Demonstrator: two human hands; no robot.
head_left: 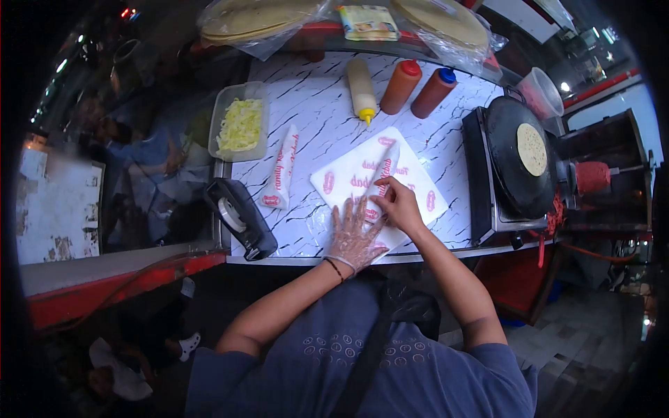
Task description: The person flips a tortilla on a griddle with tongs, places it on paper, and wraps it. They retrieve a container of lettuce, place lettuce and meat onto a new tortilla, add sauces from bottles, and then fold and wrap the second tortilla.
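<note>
The roll (pixel 383 174) lies slantwise on the paper sheet (pixel 345 174), which sits cornerwise near the front edge of the table (pixel 313 97). The left hand (pixel 355 235), in a thin clear glove, lies flat with its fingers spread on the sheet's near corner. It grips nothing and seems to be there to stop the paper sliding. The right hand (pixel 398 206) is bare, and its fingers are curled over and closed on the roll's lower end, likely to keep the wrapping tight. The two hands are just beside each other, nearly touching.

Left of the sheet lies a second roll (pixel 280 171), already wrapped and apart from the work. Further left, at the table's front corner, is a tape dispenser (pixel 240 216), within easy reach of the gloved hand. Behind and left of the sheet a tray (pixel 240 125) holds pale shreds. Directly behind the sheet three squeeze bottles (pixel 401 87) lie on their sides, nozzles pointing toward it.

Right of the sheet stands a griddle (pixel 512 174) with one flatbread (pixel 532 148) on it, and its raised side closes that edge in. The sheet's near corner reaches the table's front edge, so there is little spare room there. The open room is behind the sheet and to its left — bare table as far as the bottles and the second roll.
</note>
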